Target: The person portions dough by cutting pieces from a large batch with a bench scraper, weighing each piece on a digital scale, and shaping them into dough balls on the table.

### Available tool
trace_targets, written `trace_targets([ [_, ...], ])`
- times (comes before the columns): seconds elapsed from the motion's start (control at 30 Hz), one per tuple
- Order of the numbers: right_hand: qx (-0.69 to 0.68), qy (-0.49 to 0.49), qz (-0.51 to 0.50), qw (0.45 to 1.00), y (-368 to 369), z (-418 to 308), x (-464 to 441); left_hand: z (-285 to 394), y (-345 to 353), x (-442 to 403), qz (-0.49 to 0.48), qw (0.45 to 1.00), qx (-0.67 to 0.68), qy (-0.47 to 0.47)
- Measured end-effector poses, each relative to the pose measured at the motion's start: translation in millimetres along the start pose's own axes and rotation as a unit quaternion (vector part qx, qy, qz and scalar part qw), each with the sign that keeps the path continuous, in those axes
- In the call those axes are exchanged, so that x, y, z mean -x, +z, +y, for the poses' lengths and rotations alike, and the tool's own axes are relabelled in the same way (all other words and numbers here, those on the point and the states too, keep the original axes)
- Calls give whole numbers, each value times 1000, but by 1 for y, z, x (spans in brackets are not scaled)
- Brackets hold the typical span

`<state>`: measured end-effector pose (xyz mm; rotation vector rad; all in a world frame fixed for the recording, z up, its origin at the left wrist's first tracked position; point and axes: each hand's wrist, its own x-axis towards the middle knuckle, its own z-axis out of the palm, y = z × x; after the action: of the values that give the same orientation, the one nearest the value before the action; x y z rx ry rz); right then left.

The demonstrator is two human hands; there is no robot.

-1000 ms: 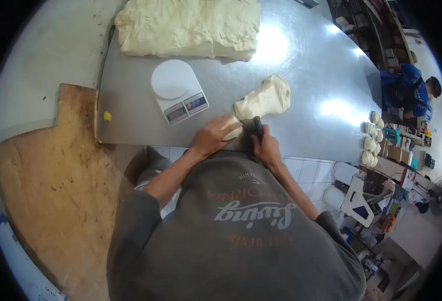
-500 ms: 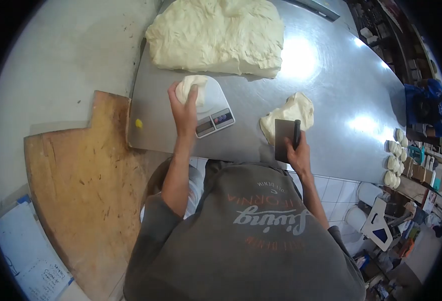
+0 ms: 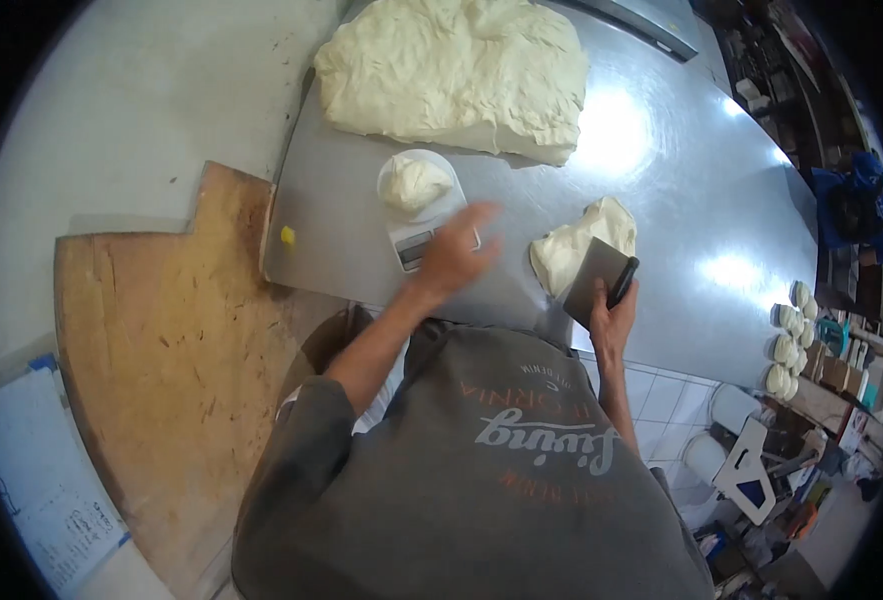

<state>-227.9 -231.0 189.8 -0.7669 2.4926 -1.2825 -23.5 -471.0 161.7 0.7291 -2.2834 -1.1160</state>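
Note:
A small lump of dough (image 3: 416, 185) rests on the round plate of a white kitchen scale (image 3: 408, 222). My left hand (image 3: 458, 250) is over the scale's lower right side, fingers apart and holding nothing; it covers part of the control panel. In my right hand (image 3: 613, 312) is a dough scraper (image 3: 593, 284) with a dark handle and a flat metal blade. The blade overlaps the near edge of a flattened piece of dough (image 3: 583, 243) on the steel table; whether it touches the dough I cannot tell.
A large mass of dough (image 3: 451, 75) lies at the back of the steel table (image 3: 681, 240). Several small dough pieces (image 3: 787, 350) sit by its right edge. A yellow bit (image 3: 287, 236) is near the left edge, beside a wooden board (image 3: 171, 370).
My left hand has let go of the dough lump on the scale and moved right and toward me. The scraper in my right hand has tilted, and the whole view has shifted slightly.

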Motion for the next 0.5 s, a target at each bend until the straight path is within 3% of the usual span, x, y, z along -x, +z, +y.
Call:
trace_targets([
  [0.03, -6, -21, 13, 1000, 3, 10, -2, -1, 32, 6, -55, 998, 26, 24],
  [0.1, -12, -42, 3, 999, 5, 20, -4, 6, 94, 13, 39, 998, -45, -10],
  [0.17, -12, -43, -36, 998, 2, 23, -5, 16, 114, 1, -2, 997, -71, -28],
  [0.3, 82, -18, -125, 989, -12, -6, 1, 13, 127, -10, -82, 995, 21, -57],
  [0.4, 73, 17, -145, 987, -7, 7, 0, 12, 116, -6, -91, 985, 92, -117],
  [0.5, 98, -8, -156, 983, -7, 16, -8, 16, 95, 9, -94, 974, 109, -174],
])
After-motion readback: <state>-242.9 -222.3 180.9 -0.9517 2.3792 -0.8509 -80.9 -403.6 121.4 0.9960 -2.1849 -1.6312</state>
